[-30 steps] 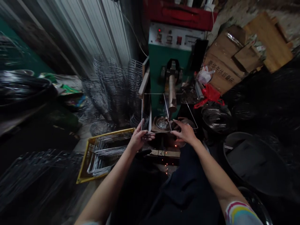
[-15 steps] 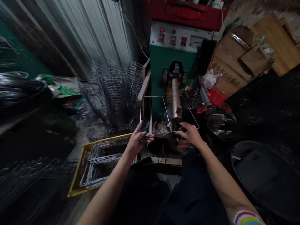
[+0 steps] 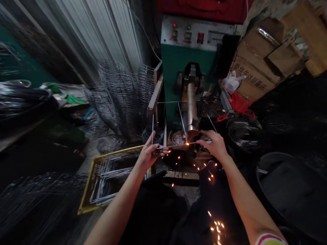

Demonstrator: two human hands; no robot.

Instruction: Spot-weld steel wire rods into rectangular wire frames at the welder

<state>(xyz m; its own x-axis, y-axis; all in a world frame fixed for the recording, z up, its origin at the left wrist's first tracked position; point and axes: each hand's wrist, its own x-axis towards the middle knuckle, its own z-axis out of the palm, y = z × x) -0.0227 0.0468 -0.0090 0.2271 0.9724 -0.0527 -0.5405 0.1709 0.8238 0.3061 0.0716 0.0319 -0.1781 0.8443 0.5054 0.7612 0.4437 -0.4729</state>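
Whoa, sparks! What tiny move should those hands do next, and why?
Probably hold the wire frame steady until the sparks fade, I think. A bright glow shows where two of its wires meet below the metal rod, and the left hand and right hand both grip the frame's near wire, so moving now might spoil that spot.

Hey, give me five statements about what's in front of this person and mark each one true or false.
1. The left hand and right hand hold a thin silver wire frame. True.
2. The yellow plastic crate is nearer the right hand. False: it is nearer the left hand.
3. Bright orange sparks are visible. True.
4. Only a round red lamp glows on the green metal machine. False: a round green lamp glows too.
5. The brown cardboard box is left of the machine. False: it is on the right.
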